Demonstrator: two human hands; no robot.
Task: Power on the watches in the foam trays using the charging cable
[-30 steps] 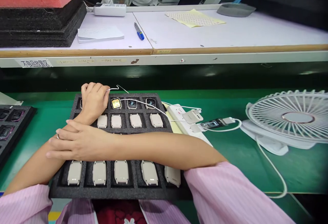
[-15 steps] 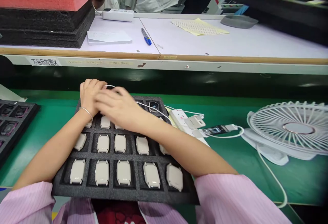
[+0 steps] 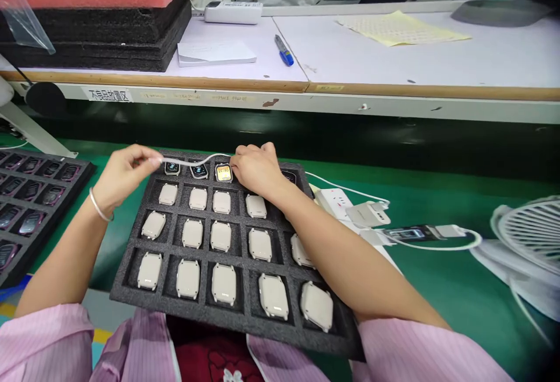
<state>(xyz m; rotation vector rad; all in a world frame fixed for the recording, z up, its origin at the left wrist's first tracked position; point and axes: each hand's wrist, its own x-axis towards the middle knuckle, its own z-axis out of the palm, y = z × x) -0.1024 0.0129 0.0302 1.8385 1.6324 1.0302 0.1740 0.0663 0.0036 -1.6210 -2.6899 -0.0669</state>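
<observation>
My left hand hovers at the left of the top row of a black foam tray, pinching a thin white cable between thumb and fingers. My right hand lies curled at the top row, its fingertips beside a smartwatch with a lit yellow screen. The cable's far end disappears near those fingers. Two more lit watches sit to the left of that one. The other compartments hold cream watches, backs up. One watch at the row's right end is partly hidden by my right hand.
A second foam tray of watches lies at the left. On the green mat stand a power strip, white chargers and a white fan. Beyond the bench is a white table with stacked foam and papers.
My hands have come apart. The left moved leftward with the cable, and the right moved rightward along the top row, uncovering the lit watches. The view has also shifted slightly.
</observation>
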